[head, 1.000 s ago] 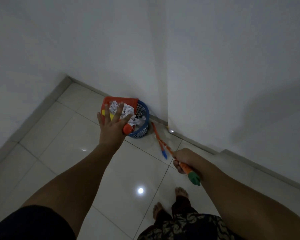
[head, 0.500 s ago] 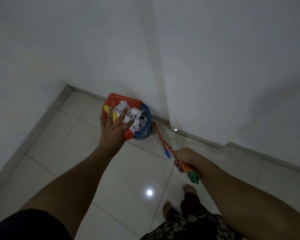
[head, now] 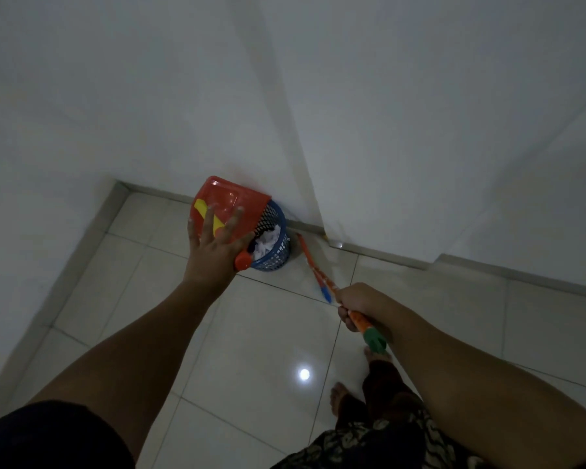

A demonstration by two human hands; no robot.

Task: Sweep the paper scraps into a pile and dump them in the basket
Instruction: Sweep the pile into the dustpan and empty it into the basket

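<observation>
In the corner where the white walls [head: 420, 130] meet the tiled floor [head: 149, 299], the head view shows a blue mesh basket [head: 274, 257] standing against the skirting. Crumpled paper scraps [head: 266, 243] lie inside it. A red dustpan [head: 232, 204] with a yellow strip is tipped up over the basket, its mouth above the rim and its pan bare of scraps. The left grip [head: 214, 255] holds the dustpan from behind: fingers spread flat on its back, thumb hooked by the round-ended handle. The right grip [head: 356, 306] is clenched round an orange broom handle [head: 361, 321] with a green cap. The shaft slants down to the floor just right of the basket; I cannot make out its head. Bare feet [head: 339, 397] stand below, near a bright spot of reflected light [head: 304, 374].
</observation>
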